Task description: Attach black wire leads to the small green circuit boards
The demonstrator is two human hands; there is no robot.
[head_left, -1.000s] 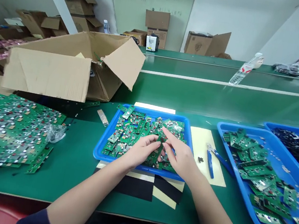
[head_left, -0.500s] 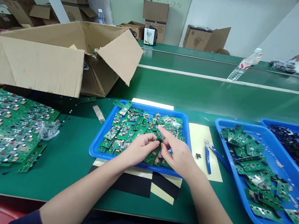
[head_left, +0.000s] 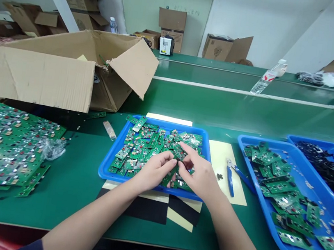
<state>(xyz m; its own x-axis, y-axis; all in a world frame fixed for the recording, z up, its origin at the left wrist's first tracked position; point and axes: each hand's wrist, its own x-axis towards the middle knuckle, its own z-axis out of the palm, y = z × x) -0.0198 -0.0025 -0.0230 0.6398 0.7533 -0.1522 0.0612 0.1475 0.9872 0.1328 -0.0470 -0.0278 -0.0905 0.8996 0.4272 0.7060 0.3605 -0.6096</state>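
Over the front part of a blue tray (head_left: 106, 162) full of small circuit boards (head_left: 139, 148), my two hands meet. My left hand (head_left: 157, 170) is closed, thumb and fingers pinching a green circuit board (head_left: 169, 176). From the other side my right hand (head_left: 199, 175) grips the same board with thumb and fingers, its index finger stretched out above. A dark bit shows at the fingertips, too small to name. The fingers hide most of the board.
Blue-handled cutters (head_left: 230, 178) and a small black part (head_left: 219, 176) lie on yellow paper at right. Beyond are a tray of boards (head_left: 282, 186) and one of black parts (head_left: 329, 164). Stacked board panels (head_left: 5, 143) and an open carton (head_left: 39, 78) stand left.
The whole view has shifted slightly, with things appearing a little lower. Both hands stay together on the board; only the fingertips have moved a little.
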